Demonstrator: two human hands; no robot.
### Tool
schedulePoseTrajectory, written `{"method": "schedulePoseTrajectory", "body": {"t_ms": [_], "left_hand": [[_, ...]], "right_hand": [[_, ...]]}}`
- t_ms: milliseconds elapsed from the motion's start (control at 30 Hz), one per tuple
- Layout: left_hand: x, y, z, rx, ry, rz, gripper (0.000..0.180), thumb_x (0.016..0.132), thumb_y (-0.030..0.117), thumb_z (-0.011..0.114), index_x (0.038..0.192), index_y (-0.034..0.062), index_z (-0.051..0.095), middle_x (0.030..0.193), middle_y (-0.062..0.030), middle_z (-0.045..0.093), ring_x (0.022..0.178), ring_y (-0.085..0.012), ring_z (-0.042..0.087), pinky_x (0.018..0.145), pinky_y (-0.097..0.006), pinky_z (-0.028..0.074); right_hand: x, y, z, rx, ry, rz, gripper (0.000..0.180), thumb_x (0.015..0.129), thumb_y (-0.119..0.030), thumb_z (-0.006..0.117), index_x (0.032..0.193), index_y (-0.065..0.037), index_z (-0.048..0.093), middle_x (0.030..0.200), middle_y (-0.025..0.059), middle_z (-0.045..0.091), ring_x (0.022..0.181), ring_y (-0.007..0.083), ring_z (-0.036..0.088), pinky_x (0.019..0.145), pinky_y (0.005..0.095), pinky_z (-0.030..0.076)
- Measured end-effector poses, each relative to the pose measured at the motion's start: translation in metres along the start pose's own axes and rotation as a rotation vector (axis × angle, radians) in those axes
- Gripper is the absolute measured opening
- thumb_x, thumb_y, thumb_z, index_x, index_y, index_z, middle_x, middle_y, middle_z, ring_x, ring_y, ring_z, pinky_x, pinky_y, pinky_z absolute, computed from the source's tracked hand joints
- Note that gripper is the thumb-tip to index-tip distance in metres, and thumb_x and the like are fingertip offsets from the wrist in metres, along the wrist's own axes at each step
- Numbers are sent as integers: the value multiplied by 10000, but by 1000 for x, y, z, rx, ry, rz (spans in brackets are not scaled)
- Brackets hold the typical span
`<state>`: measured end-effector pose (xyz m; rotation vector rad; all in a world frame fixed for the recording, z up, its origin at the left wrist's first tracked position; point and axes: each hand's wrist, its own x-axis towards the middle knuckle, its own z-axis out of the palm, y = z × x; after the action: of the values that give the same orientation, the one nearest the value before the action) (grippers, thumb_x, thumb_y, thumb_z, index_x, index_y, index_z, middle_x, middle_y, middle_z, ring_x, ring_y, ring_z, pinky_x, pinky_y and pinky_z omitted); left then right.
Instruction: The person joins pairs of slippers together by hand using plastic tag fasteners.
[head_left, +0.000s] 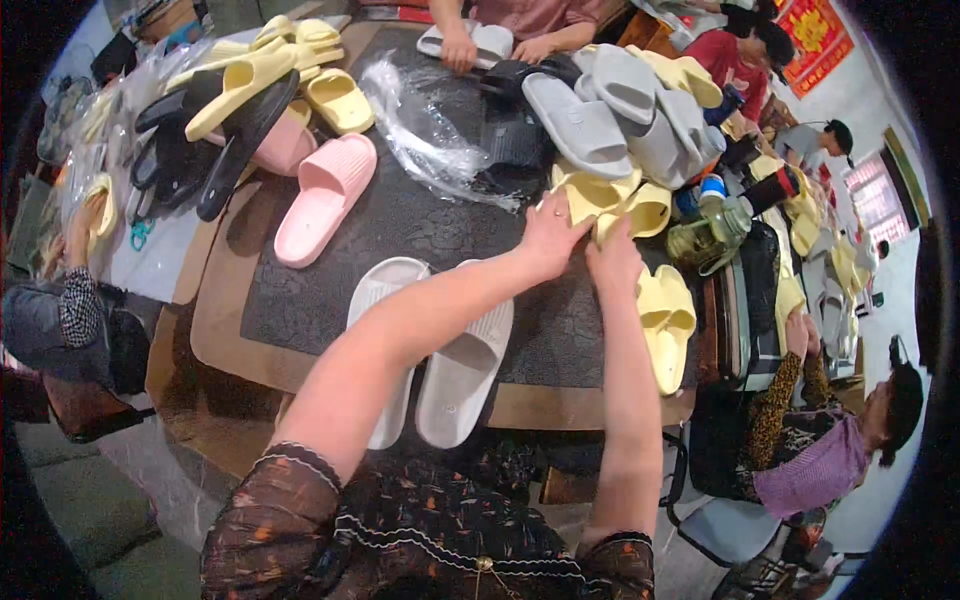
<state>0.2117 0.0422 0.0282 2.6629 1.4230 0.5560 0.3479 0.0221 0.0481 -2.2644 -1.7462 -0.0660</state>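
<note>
Both my arms reach forward over a dark-topped table [320, 310]. My left hand [552, 240] has its fingers closed on the near end of a yellow slipper [598, 192] at the foot of a grey slipper pile. Beside it, my right hand [613, 258] grips a second yellow slipper [650, 207]; its fingertips are partly hidden. Under my left forearm lies a pair of grey slippers, the left one [385, 285] and the right one [455, 390], partly covered by the arm. Another yellow pair [665, 325] rests right of my right forearm.
Pink slippers [325, 200] and heaped yellow and black slippers [250, 100] lie left. Clear plastic wrap [420, 135] crosses the middle. Grey slippers [580, 125] pile up at the far right, near a glass jar [710, 235]. Across the table, another person's hands hold a grey slipper [485, 45].
</note>
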Motion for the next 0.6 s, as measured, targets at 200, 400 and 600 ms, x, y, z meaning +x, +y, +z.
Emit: {"method": "schedulePoseTrajectory", "body": {"t_ms": [200, 400, 600], "left_hand": [[14, -20, 12, -104, 124, -160, 570, 687, 219, 703, 1232, 246, 535, 1333, -258, 377, 1128, -386, 404, 875, -511, 386], [45, -49, -44, -23, 236, 14, 570, 604, 469, 701, 1132, 265, 638, 1199, -184, 490, 1130, -379, 437, 897, -479, 417], [94, -28, -129, -223, 133, -17, 531, 673, 460, 725, 1084, 130, 668, 1158, -218, 580, 1150, -349, 488, 945, -406, 398]], "right_hand": [[6, 2, -7, -36, -4, -93, 841, 739, -319, 688, 1374, 7, 244, 939, 234, 640, 836, 394, 637, 743, 460, 502], [39, 15, -29, -9, 181, -151, 638, 778, -357, 611, 1312, -87, 388, 973, 220, 641, 840, 406, 631, 759, 482, 492], [90, 45, -112, -112, 443, -320, 496, 803, -392, 579, 1236, -163, 502, 878, 204, 664, 843, 386, 641, 715, 494, 505]]}}
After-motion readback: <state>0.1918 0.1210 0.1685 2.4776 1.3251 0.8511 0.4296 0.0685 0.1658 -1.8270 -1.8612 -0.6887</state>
